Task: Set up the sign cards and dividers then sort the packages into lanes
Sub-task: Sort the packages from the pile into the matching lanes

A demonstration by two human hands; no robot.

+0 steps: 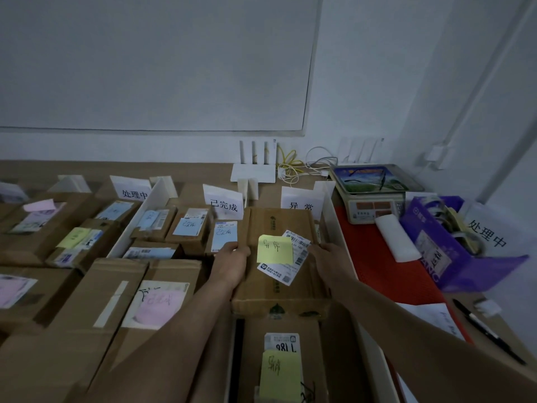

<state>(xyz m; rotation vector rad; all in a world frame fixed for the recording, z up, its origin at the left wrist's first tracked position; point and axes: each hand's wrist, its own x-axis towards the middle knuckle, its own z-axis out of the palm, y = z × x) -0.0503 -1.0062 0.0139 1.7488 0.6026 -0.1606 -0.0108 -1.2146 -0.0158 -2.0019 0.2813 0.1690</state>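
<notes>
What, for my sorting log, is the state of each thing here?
held box, level, gripped at both sides.
left grip, holds the box's left edge.
right grip, holds its right edge.
yellow note, stuck on the box top.
sign card, upright behind the box.
divider, standing on edge.
pen, lying flat, untouched.

The scene is viewed from one head-worn wide-angle camera, aimed forward and down, close over the counter (293,199).
</notes>
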